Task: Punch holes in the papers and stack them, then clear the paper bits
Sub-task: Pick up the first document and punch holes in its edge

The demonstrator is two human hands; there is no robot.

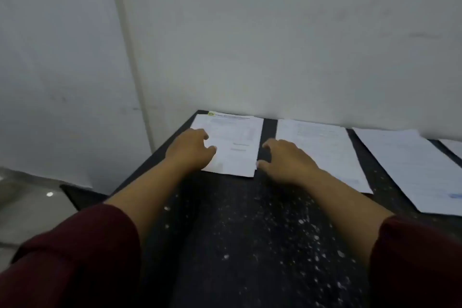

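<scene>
Both hands at the leftmost paper

Along the wall (275,32), more sheets lie in a row toward the right of the frame: a second sheet (322,150), a third (412,170), each apart on the dark speckled table (250,232). At frame centre, the stack (235,147) lies flat. The left hand (191,149) rests on its left edge, fingers loosely bent, gripping nothing. The right hand (282,160) sits just beside its right edge, fingers curled; whether it pinches the paper, I cannot tell.

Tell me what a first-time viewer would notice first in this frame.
Two bare hands reach forward at the centre: the left hand rests on the leftmost paper, the right hand at that sheet's right edge. More white sheets lie in a row to the right along the wall, bright against the dark speckled table. Dark red sleeves fill the lower corners.
</scene>
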